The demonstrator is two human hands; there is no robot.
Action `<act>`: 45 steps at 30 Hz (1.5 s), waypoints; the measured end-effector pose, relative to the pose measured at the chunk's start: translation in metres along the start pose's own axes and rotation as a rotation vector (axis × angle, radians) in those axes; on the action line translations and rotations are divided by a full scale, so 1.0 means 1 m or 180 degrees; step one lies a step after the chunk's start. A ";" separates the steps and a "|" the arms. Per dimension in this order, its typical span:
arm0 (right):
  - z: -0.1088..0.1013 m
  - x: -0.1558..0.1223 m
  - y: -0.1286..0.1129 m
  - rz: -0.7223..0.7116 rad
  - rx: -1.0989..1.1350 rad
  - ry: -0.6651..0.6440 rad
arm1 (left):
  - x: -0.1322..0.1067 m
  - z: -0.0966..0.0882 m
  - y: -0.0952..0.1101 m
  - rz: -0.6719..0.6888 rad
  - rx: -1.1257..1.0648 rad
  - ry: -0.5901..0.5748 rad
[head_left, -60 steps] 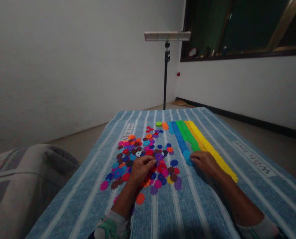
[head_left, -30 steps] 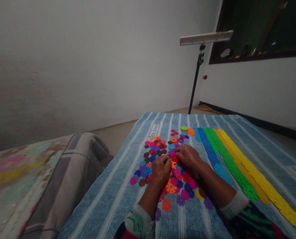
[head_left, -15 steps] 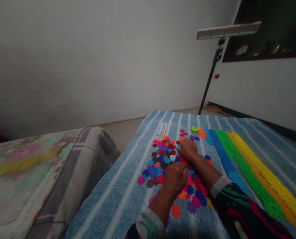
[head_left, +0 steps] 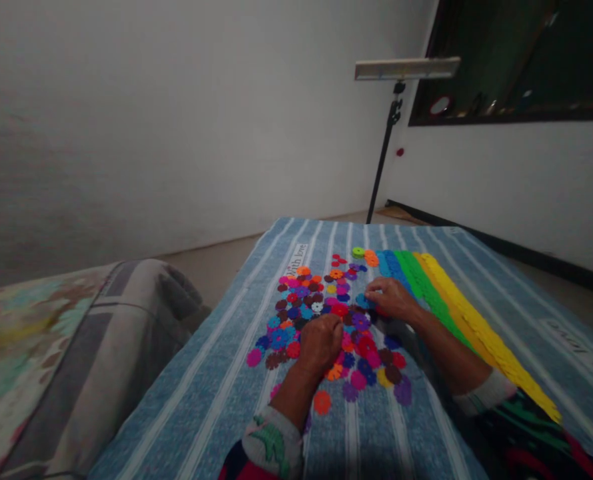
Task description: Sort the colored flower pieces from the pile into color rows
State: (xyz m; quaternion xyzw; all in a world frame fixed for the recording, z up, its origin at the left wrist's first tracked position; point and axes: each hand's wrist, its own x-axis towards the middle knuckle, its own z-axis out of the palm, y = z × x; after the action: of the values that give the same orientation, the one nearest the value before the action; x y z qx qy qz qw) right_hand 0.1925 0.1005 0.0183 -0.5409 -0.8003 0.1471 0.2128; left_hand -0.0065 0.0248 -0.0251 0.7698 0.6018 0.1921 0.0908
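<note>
Many flat flower-shaped pieces in mixed colours lie scattered and overlapping on a blue, white-striped cloth. My left hand rests low among them, fingers curled in; whatever they hold is hidden. To its right and farther off, my right hand has its fingers drawn together at the pile's right side. A blue flower piece shows right at those fingertips, but I cannot tell if it is gripped. Just beyond my left fingers is a red flower piece.
Overlapping rows of blue, green, orange and yellow pieces run along the right. A lime green piece lies at the far end. On the left stands a cloth-draped surface. Behind the table rises a lamp stand near the wall.
My right hand has moved right, away from the left hand, uncovering pieces in the middle. My left hand stays low in the pile. The view has turned slightly right.
</note>
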 end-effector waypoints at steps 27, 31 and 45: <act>-0.038 -0.121 0.070 0.0551 -0.0418 0.0021 | 0.008 -0.006 -0.007 -0.0048 0.0059 0.0075; -0.026 -0.132 0.051 0.0612 -0.1210 0.0214 | 0.006 -0.006 -0.007 0.0014 0.0048 0.0099; 0.000 -0.132 0.032 0.0671 -0.2116 0.0292 | 0.003 -0.008 -0.002 -0.0008 0.0074 0.0080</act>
State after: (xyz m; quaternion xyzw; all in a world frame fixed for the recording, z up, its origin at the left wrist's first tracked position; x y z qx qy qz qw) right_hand 0.2613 -0.0106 -0.0206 -0.6664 -0.7337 -0.1248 0.0445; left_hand -0.0110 0.0280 -0.0184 0.7676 0.6061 0.1947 0.0745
